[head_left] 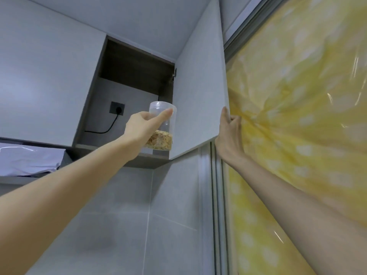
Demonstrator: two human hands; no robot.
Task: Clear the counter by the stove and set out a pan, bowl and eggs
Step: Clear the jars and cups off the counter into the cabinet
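Observation:
My left hand [144, 128] grips a clear plastic jar [165, 118] with a layer of yellowish flakes at its bottom, holding it up at the mouth of an open wall cabinet [127, 96]. The jar is roughly upright, just above the cabinet's bottom shelf. My right hand [228, 133] grips the lower outer corner of the swung-open grey cabinet door [198, 92], thumb on the front face and fingers curled behind the edge. No pan, bowl or eggs are in view.
Inside the cabinet a black plug sits in a dark wall socket [117, 110], its cable trailing left. A closed grey cabinet door [45, 80] is to the left, with a white bag [29, 159] below it. Yellow dotted film [297, 116] covers the window on the right. Grey tiles [139, 215] lie below.

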